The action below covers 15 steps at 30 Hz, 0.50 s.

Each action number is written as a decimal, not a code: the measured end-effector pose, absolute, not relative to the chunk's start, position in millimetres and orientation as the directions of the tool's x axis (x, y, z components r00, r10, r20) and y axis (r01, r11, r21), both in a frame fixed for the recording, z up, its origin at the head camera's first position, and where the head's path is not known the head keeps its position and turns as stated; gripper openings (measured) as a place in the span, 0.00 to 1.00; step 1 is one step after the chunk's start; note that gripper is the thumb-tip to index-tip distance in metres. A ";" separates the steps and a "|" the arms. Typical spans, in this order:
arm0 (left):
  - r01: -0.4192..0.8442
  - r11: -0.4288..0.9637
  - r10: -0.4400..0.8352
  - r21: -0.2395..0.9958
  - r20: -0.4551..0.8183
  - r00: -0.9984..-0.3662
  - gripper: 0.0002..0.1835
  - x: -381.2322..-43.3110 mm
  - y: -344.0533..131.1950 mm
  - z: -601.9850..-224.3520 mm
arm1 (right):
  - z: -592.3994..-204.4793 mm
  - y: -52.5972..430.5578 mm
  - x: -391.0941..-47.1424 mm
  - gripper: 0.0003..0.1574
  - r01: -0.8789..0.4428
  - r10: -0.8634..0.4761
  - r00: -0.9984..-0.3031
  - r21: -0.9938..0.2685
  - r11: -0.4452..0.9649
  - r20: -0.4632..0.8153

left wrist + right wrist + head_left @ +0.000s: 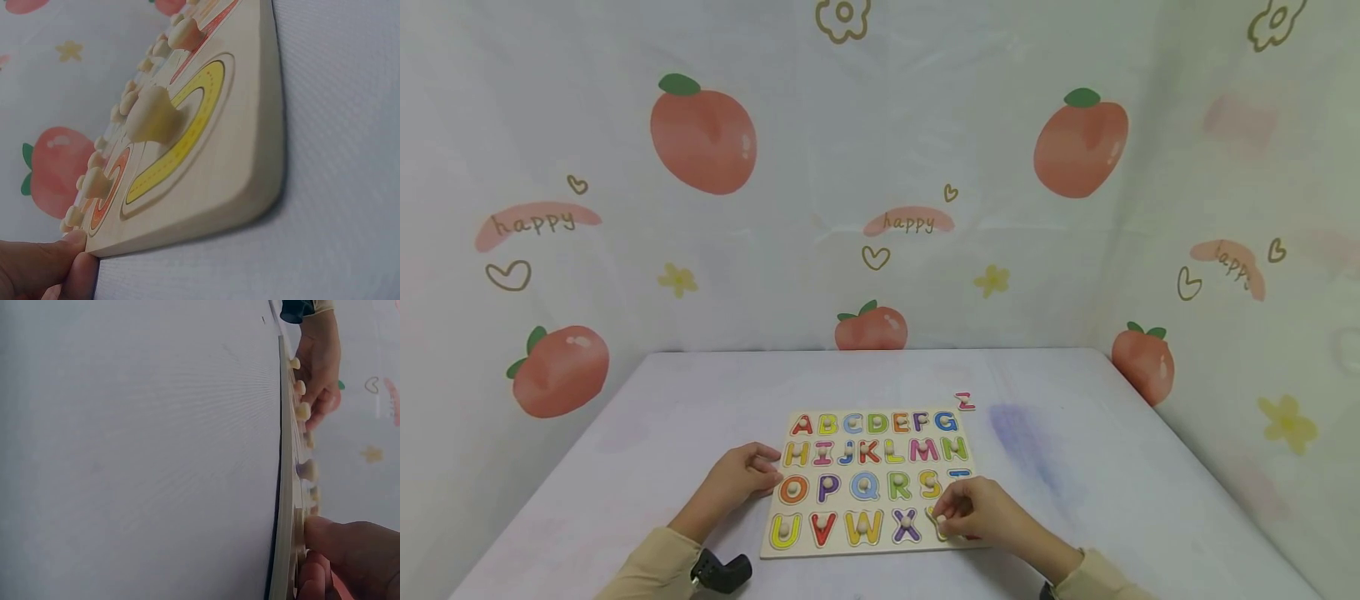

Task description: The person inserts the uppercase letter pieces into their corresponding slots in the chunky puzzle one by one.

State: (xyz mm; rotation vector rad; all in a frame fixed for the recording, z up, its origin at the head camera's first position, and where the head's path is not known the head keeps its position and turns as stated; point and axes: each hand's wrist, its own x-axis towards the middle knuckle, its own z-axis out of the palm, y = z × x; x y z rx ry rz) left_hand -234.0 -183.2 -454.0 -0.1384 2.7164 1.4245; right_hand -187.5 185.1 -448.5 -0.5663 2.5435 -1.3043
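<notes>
A wooden alphabet puzzle board (838,546) with knobbed letter pieces lies on the table. In the head view my right hand (988,515) pinches the pale knob of the yellow letter Y piece (932,517) at the lower right; its fingers hide part of the piece. The Y piece looks slightly tilted over its slot. My left hand (739,479) touches the board's left edge with thumb and fingertips, also in the left wrist view, near the yellow U piece (211,94). The right wrist view has the right thumb (328,536) low against the piece beside the board's edge.
A red letter Z piece (965,402) lies at the board's upper right corner. Letters A to X sit in rows, with the T (959,474) partly covered by the right hand. A white cloth with printed fruit (871,328) hangs behind the white table (700,392).
</notes>
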 end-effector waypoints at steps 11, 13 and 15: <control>-0.105 0.561 -0.043 0.821 -0.097 -0.994 0.18 -232.7 -183.0 -452.7 | -448.2 182.7 -188.4 0.05 -0.278 -0.455 -0.891 -0.772 0.571 -0.016; -0.101 0.564 -0.038 0.820 -0.096 -0.995 0.18 -233.0 -183.5 -453.2 | -447.1 182.1 -187.9 0.06 -0.283 -0.459 -0.888 -0.769 0.573 -0.015; -0.103 0.564 -0.038 0.819 -0.099 -0.994 0.18 -233.1 -183.7 -453.5 | -446.2 181.7 -187.6 0.06 -0.290 -0.464 -0.886 -0.767 0.572 -0.012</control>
